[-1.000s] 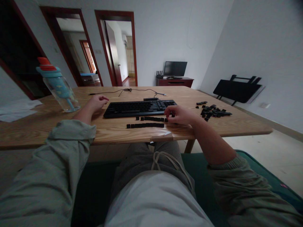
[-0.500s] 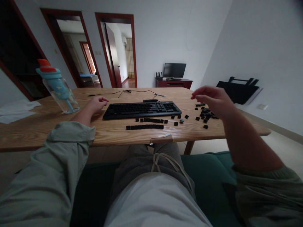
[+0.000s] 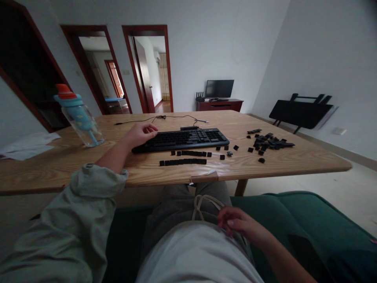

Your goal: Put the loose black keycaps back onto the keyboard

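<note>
A black keyboard point(image 3: 182, 139) lies on the wooden table point(image 3: 294, 161). My left hand point(image 3: 140, 134) rests on its left end, fingers loosely curled over the keys, holding nothing that I can see. Two rows of black keycaps point(image 3: 184, 157) are lined up in front of the keyboard. A few loose keycaps point(image 3: 226, 151) lie at its right end, and a pile of keycaps point(image 3: 269, 142) sits further right. My right hand point(image 3: 237, 222) lies down in my lap against my shirt, fingers curled, away from the table.
A clear water bottle point(image 3: 79, 117) with a blue lid stands at the table's left. White paper point(image 3: 26, 144) lies at the far left. A cable point(image 3: 165, 117) runs behind the keyboard. A folded black table point(image 3: 300, 113) leans on the right wall.
My right hand left the keycap rows, swung over the pile at the right, then dropped into my lap. A few keycaps now lie scattered by the keyboard's right end. My left hand moved onto the keyboard.
</note>
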The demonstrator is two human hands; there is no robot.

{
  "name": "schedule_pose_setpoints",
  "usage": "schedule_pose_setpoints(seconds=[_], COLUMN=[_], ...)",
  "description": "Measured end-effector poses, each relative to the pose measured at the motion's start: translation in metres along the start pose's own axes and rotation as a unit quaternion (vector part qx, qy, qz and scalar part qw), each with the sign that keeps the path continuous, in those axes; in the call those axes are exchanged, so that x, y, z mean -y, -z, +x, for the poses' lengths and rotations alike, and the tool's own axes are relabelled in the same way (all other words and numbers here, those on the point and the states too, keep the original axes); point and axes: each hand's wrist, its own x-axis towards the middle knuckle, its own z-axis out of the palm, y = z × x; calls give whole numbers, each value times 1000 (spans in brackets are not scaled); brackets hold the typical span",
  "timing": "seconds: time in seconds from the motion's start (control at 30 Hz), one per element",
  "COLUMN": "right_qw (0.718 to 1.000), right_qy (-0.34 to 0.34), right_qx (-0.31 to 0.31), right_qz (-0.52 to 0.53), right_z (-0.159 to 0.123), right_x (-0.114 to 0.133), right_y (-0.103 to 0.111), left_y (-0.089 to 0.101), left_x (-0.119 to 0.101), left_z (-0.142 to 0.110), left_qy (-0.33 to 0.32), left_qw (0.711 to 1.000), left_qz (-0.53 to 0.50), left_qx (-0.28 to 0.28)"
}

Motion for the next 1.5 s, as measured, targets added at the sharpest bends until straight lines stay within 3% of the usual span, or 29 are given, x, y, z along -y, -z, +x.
schedule_pose_setpoints(seconds=[0.07,0.17,0.4,0.47,0.53,0.6,0.67,0.7,0.77,0.83,0.87,0.97,1.07,1.33,1.5], right_qw=[996,983,985,994,986,944,896,868,795,714,679,615,592,598,621], right_qy=[-62,-63,-76,-60,-36,19,146,224,360,417,429,446,460,477,435], right_qx=[-16,-79,-114,-92,-27,53,104,95,-10,-129,-156,-159,-142,-134,-202], right_qz=[67,155,108,11,-159,-324,-406,-432,-488,-547,-575,-630,-646,-630,-620], right_z=[18,40,50,44,34,21,13,13,26,55,74,125,153,158,167], right_x=[-34,-60,-70,-54,-20,32,94,125,180,218,230,243,241,242,239], right_y=[-5,-6,-7,-11,-20,-32,-41,-44,-43,-35,-29,-13,-5,-12,-11], left_y=[-9,-21,-30,-28,-26,-22,-20,-21,-23,-29,-32,-44,-55,-74,-74], left_x=[-27,-55,-64,-63,-64,-67,-75,-81,-94,-108,-114,-124,-123,-113,-108], left_z=[-3,-3,5,5,5,7,11,13,19,23,25,26,24,28,32], left_qy=[-37,-69,-43,-37,-36,-40,-49,-57,-76,-94,-99,-93,-68,-44,-28], left_qw=[995,980,945,940,943,955,970,975,980,980,979,978,979,963,965], left_qz=[25,75,132,128,110,78,37,15,-30,-77,-101,-151,-172,-243,-240], left_qx=[86,168,296,316,313,282,236,214,183,160,148,107,87,104,99])
